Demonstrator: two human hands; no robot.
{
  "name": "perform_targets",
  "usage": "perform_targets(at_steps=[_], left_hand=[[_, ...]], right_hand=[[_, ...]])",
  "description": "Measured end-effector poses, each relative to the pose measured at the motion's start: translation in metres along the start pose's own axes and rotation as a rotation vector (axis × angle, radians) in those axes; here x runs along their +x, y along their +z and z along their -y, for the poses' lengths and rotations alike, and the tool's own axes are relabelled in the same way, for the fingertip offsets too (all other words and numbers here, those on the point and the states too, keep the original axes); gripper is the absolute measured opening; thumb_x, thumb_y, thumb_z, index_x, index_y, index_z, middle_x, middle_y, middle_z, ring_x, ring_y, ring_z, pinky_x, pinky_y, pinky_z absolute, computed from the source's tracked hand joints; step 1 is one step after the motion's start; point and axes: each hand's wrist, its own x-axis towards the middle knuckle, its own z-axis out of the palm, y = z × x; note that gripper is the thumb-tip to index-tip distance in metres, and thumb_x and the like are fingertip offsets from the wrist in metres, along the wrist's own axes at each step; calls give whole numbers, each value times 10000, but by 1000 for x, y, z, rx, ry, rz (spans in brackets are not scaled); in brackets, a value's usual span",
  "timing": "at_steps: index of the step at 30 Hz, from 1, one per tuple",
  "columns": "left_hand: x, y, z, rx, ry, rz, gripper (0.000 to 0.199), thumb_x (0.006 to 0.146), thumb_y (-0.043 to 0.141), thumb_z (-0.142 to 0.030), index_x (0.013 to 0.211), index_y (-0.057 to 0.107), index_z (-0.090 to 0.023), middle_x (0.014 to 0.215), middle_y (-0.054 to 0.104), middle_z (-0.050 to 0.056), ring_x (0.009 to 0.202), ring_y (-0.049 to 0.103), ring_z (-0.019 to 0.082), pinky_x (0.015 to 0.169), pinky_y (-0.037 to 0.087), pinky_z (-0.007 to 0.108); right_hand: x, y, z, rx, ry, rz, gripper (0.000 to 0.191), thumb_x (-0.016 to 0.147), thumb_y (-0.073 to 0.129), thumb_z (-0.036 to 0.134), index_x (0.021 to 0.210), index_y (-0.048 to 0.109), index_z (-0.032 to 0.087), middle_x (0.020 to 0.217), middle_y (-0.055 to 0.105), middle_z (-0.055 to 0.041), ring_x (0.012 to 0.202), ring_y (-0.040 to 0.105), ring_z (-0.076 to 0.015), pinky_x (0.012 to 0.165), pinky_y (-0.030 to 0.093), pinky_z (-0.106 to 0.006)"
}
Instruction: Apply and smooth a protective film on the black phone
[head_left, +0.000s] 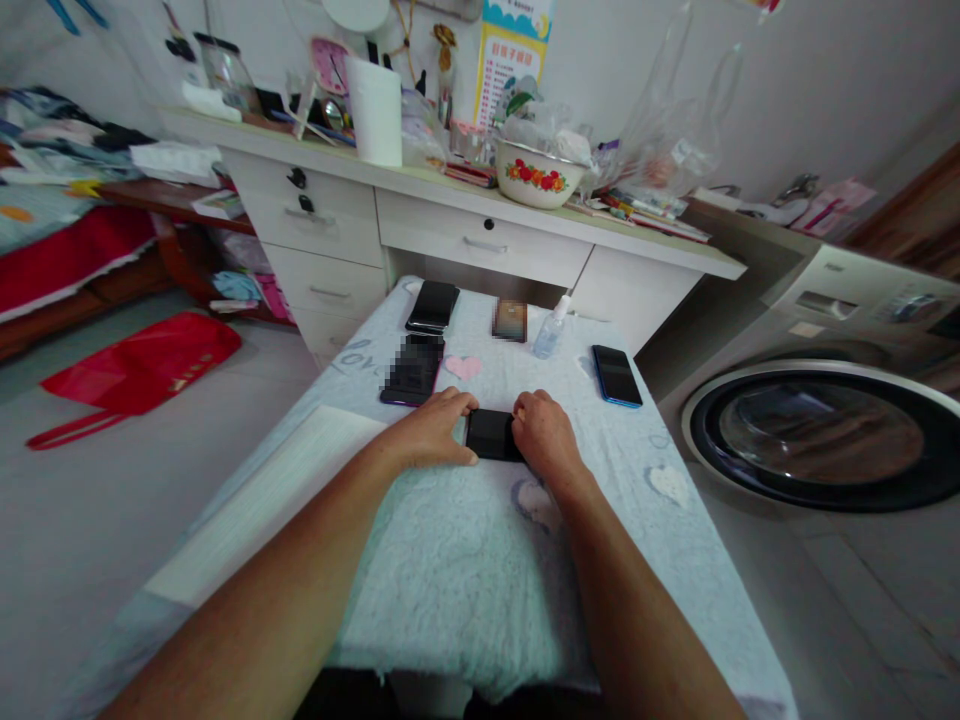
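Observation:
A black phone (491, 435) lies sideways on the cloth-covered table (450, 560). My left hand (439, 430) grips its left end between thumb and fingers. At the right end, my right hand (541, 432) is closed with curled fingers against the phone, covering that edge. Beyond them are a dark phone (414, 372) at the left, partly pixelated, and another black phone (433, 305) behind it. A small brown framed item (510, 320) and a clear spray bottle (553, 328) stand or lie farther back. A blue-edged phone (616, 376) rests at the right.
A pale strip (270, 500) runs along the table's left side. Behind stands a white desk (480, 240) with drawers, bearing a floral bowl (536, 178) and a white cylinder (375, 112). A washing machine (832, 400) is at the right, a red bag (150, 365) on the left floor.

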Motion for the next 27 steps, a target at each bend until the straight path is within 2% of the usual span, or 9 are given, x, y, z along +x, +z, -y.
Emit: perform_targets(at_steps=[18,27], left_hand=[[0,0,1,10,6,1,584,573,703,-338,1107,527,-176,1097,533,81,1073,525,258,923,430,347],[0,-1,0,-1,12,3,552,573,703,-329,1080,523,-201,1074,539,66,1069,524,261,926,431,365]], right_hand=[[0,-3,3,22,-1,21,201,889,448,166,935,644,171,942,612,-78,834,588,-165,740,390,-252],[-1,0,1,25,-10,-3,194,876,454,155,921,642,172,925,609,-71,807,585,-161,712,379,-252]])
